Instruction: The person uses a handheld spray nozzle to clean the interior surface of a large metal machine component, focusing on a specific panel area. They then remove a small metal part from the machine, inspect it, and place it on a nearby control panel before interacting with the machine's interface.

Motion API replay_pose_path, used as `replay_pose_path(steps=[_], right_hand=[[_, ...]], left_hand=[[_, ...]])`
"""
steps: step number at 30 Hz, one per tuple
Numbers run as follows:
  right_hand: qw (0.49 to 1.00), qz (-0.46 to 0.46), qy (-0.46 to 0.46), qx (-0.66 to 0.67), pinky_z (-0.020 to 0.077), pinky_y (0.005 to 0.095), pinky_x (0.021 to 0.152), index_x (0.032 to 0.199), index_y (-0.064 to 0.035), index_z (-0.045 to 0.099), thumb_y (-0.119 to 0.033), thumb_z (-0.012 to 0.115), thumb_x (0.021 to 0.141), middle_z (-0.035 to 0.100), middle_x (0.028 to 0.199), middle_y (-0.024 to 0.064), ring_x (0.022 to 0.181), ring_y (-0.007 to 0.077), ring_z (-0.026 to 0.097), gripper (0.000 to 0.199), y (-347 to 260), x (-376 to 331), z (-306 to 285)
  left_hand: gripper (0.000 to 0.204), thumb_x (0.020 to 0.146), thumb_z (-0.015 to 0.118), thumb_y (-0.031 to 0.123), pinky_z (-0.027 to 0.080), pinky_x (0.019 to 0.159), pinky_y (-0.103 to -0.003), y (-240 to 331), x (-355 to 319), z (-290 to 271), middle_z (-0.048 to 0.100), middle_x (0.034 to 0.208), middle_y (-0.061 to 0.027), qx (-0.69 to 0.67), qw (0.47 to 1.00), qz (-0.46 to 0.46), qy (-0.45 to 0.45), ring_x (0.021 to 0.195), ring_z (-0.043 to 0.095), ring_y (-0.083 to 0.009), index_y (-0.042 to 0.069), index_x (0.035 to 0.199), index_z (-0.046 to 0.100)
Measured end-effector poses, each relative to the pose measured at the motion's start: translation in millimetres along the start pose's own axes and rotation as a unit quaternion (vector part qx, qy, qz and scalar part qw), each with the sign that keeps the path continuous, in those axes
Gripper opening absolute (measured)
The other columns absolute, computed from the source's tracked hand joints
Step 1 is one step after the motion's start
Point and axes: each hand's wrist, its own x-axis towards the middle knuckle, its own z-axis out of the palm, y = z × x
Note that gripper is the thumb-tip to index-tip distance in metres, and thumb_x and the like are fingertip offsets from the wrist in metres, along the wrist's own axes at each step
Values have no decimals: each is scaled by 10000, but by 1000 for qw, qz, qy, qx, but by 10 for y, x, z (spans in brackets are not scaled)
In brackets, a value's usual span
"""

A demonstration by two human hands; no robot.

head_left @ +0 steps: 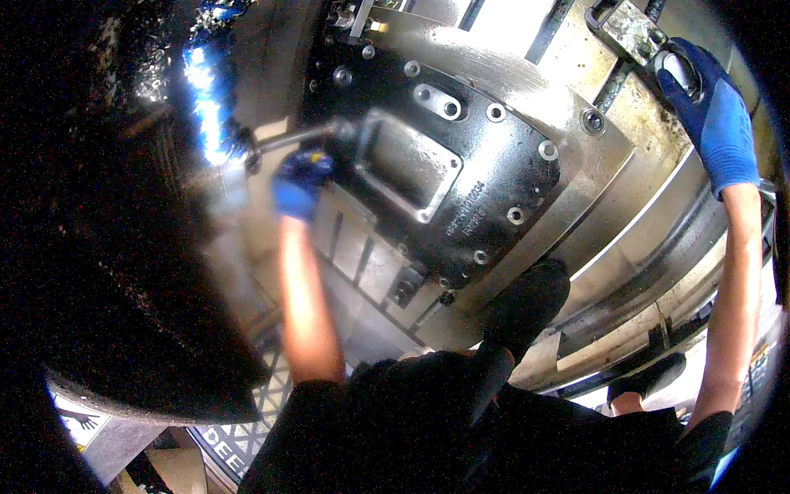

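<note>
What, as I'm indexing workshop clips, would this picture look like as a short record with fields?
Left hand: gloved, blurred; beside a thin metal rod, grip unclear
Right hand: blue-gloved, at the end of a metal bracket, upper right
Central part: black plate with a rectangular recess and several round holes
Beyond plate: slotted metal surface
Left side: large dark machine part

My blurred left hand is beside the black plate; my right hand curls round a grey piece by a metal bracket.
</note>
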Motion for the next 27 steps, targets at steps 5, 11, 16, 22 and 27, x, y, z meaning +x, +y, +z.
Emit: replay_pose_path(steps=[5,11,16,22,27], right_hand=[[999,13,24,-27,482,352,926,1230,-66,596,-250,692,852,630,1182,184,1087,319,623,431,-131,-26,-54],[999,14,6,-45,475,382,931,1239,-63,589,-269,676,856,622,1187,194,1080,357,608,444,42,-9,49],[997,-1,-6,-77,451,385,969,1264,-77,573,-194,657,847,586,1243,198,1154,365,556,441,-43,-21,12],[998,-39,9,-47,448,386,976,1265,-82,568,-153,679,833,595,1227,194,1157,369,554,452,-52,-59,-14],[999,35,0,1,445,376,978,1263,-73,567,-143,665,843,591,1232,193,1153,358,561,437,-82,-35,32]], left_hand=[[197,797,748,100,513,806,-312,83,-84,193,685,900,-83,206,970,91,92,836,623,-168,49,952,637],[209,796,754,121,502,795,-316,20,-93,236,671,899,-90,186,973,89,107,826,601,-189,51,948,629],[280,809,733,53,496,840,-295,63,-139,206,682,1005,-82,194,974,73,89,907,619,-166,21,1070,636],[297,845,684,16,477,893,-285,328,-285,336,678,1091,-88,174,977,108,63,976,621,-163,-3,1137,630],[269,882,646,31,474,899,-293,301,-336,303,676,1095,-93,173,978,82,78,981,617,-166,-6,1147,623]])
